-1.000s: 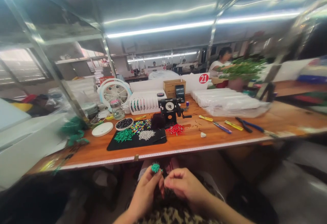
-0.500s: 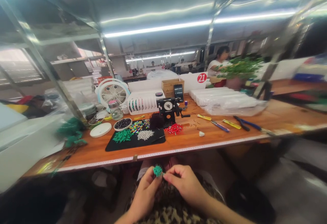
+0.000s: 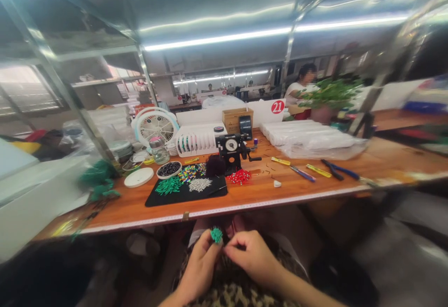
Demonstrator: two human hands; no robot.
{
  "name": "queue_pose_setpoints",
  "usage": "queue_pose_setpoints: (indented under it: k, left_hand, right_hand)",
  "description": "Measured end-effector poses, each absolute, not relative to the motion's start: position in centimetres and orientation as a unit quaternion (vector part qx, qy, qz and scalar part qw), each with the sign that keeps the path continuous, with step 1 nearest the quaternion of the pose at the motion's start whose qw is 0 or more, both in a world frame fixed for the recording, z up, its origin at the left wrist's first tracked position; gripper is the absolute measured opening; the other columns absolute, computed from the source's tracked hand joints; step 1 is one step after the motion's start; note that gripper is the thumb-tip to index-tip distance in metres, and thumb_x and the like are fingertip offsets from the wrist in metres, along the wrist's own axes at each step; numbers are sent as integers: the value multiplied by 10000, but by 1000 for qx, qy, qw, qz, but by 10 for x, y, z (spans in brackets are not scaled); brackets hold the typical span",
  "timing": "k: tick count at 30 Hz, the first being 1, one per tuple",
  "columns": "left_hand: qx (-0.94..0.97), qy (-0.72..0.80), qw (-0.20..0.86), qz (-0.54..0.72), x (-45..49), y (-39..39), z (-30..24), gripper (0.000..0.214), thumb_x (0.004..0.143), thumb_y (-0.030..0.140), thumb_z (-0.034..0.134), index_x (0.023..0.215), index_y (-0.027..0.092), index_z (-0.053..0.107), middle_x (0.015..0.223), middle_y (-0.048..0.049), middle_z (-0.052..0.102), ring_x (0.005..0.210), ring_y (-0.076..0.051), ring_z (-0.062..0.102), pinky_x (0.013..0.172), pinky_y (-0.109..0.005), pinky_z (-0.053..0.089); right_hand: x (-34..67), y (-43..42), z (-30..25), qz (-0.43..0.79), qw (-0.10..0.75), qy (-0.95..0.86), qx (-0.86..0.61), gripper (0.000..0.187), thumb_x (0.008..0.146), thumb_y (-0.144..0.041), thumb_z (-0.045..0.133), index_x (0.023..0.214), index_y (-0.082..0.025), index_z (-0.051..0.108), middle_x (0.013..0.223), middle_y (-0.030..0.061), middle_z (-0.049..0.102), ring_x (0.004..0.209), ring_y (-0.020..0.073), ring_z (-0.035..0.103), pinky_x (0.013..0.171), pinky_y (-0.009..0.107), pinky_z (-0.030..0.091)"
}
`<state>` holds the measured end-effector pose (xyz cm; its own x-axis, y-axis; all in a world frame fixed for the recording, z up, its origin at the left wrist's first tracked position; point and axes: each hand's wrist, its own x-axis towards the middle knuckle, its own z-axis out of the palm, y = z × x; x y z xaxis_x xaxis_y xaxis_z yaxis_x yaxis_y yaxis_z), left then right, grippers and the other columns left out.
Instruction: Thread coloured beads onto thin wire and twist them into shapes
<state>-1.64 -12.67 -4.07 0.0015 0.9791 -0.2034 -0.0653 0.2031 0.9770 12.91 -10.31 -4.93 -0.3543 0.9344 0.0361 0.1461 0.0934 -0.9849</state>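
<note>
My left hand [image 3: 199, 266] holds a small green beaded cluster [image 3: 216, 235] between thumb and fingertips, just above my lap. My right hand [image 3: 250, 255] sits beside it, its fingers closed and touching the left fingers below the cluster. Anything thin between those fingers is too small to tell. A leopard-print cloth [image 3: 238, 293] covers my lap under both hands. The long wooden workbench [image 3: 266, 190] lies ahead, beyond reach of neither hand's contact.
On a black mat [image 3: 185, 194] lie green tube beads [image 3: 168, 185] and silver beads [image 3: 199, 184]. Red beads [image 3: 240, 177], a hand-cranked dial device [image 3: 231, 147], pliers [image 3: 332, 170] and plastic-wrapped white packs [image 3: 311, 141] stand on the bench. A co-worker [image 3: 301, 87] sits beyond a plant.
The green cluster has shifted slightly right, and my hands have drawn closer around it. The whole view has moved a little as my head shifted.
</note>
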Motion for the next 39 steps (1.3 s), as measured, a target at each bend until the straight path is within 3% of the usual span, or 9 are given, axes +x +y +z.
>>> queue_pose_setpoints:
  k: [5,7,11,15,20,26,30,36,39]
  left_hand:
    - [285,502,565,590,-15,-121,-35,452,593,467,772,691,195,425,494,110,306,425,-46,262,409,-169,198]
    - [260,490,557,618,-15,-119,-29,436,587,421,786,682,190,429,511,97,361,440,-49,316,419,-168,240]
    - [335,494,626,503,-14,-122,-27,368,642,446,740,720,158,524,525,33,507,429,-69,407,425,-190,281]
    - [437,469,648,412,-10,-125,-35,406,672,524,694,683,154,528,525,4,531,437,-92,443,420,-206,303]
    - [479,452,612,437,-11,-126,-39,403,711,541,653,680,171,493,543,28,499,463,-91,433,451,-212,337]
    - [465,446,642,416,-15,-128,-47,402,734,557,618,784,179,493,533,57,440,455,-89,415,437,-211,316]
    - [471,459,617,432,-13,-129,-41,393,743,542,618,711,177,477,545,34,490,472,-92,442,453,-211,333]
    - [422,466,623,465,-11,-128,-31,399,739,519,634,650,183,438,473,43,467,409,-75,399,424,-202,308]
    - [405,463,636,466,-11,-127,-32,387,749,497,633,645,179,439,477,36,480,405,-72,405,418,-197,304]
  right_hand:
    - [127,-108,-59,525,400,-665,-350,117,619,-126,540,506,-149,554,542,-18,547,570,110,475,565,214,346]
    - [130,-107,-56,547,412,-646,-337,132,619,-144,554,489,-153,531,523,-24,524,561,106,462,563,215,344]
    - [133,-102,-47,561,467,-557,-397,223,739,-313,591,592,-145,606,560,-4,563,557,119,497,553,224,376]
    - [129,-99,-45,634,440,-521,-363,303,774,-427,600,681,-140,619,497,2,587,467,143,553,500,242,425]
    - [127,-99,-45,672,448,-484,-336,314,730,-450,647,687,-143,597,514,20,631,458,161,587,480,250,460]
    - [127,-98,-43,618,447,-510,-398,272,717,-391,660,674,-123,659,603,39,662,555,155,609,536,231,463]
    - [127,-99,-46,676,434,-479,-354,332,702,-458,673,709,-130,619,557,36,649,489,168,599,506,260,475]
    - [131,-97,-51,640,461,-499,-359,299,715,-430,681,684,-135,644,636,31,651,592,143,587,587,232,465]
    - [131,-97,-54,702,436,-462,-322,319,711,-444,684,703,-127,651,614,34,641,565,149,586,572,248,464]
